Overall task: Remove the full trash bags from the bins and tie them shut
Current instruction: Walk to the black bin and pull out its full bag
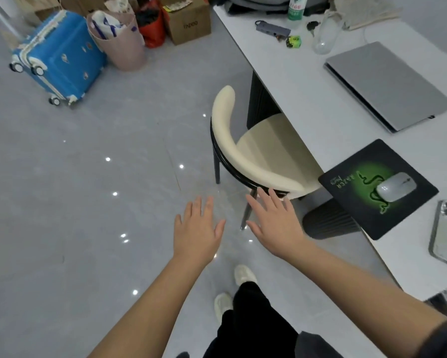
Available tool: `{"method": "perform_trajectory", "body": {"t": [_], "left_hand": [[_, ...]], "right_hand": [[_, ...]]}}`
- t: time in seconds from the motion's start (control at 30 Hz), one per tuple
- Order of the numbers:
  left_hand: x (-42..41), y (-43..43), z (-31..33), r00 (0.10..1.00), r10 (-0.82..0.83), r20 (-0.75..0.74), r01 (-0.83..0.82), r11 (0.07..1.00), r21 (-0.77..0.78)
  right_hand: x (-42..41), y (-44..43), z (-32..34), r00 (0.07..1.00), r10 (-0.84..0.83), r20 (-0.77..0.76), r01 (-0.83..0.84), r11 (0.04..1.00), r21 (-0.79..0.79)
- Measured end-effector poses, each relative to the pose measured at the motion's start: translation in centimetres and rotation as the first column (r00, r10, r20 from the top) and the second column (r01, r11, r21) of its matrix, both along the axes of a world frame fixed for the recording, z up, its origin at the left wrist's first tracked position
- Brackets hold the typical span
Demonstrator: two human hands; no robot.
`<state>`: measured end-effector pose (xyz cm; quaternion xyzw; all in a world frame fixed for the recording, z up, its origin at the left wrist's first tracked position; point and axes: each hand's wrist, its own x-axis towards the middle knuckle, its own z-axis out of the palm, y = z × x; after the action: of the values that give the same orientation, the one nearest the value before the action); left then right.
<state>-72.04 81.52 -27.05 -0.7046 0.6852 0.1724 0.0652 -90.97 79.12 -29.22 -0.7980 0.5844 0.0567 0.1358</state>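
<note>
Up at 11 o'clock, well off, pink bin [119,45] with full bag sits beside blue suitcase [59,55]. Left hand [195,229] and right hand [274,226] spread flat, empty. Walk over, gather the bag rim evenly before lifting.

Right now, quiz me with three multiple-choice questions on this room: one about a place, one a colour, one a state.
1. Where does the pink bin stand?
A. right beside the blue suitcase
B. under the desk
C. on the chair

2. What colour is the chair's seat?
A. red
B. cream
C. blue

3. How is the laptop on the desk?
A. open
B. closed
C. standing on edge

Answers: 1 A, the bin touches the suitcase's side; 2 B, seat and backrest are cream; 3 B, its lid lies flat.
</note>
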Motion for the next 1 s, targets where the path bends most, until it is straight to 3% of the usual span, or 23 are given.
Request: {"method": "perform_trajectory", "body": {"t": [0.27, 0.5, 1.0], "left_hand": [[-7.8, 6.8, -0.4, 0.998, 0.064, 0.001, -0.064, 0.998, -0.025], [-19.1, 13.3, -2.2, 0.985, 0.172, 0.012, -0.172, 0.985, 0.030], [-41.6, 25.9, -4.7, 0.988, 0.151, 0.030, -0.152, 0.987, 0.055]], "right_hand": [[-6.7, 5.2, -0.3, 0.995, 0.095, 0.014, -0.095, 0.995, -0.015], [-18.3, 9.9, -1.7, 0.978, 0.208, 0.011, -0.208, 0.977, -0.040], [-39.8, 22.2, -4.6, 0.953, 0.298, -0.059, -0.302, 0.950, -0.075]]}}
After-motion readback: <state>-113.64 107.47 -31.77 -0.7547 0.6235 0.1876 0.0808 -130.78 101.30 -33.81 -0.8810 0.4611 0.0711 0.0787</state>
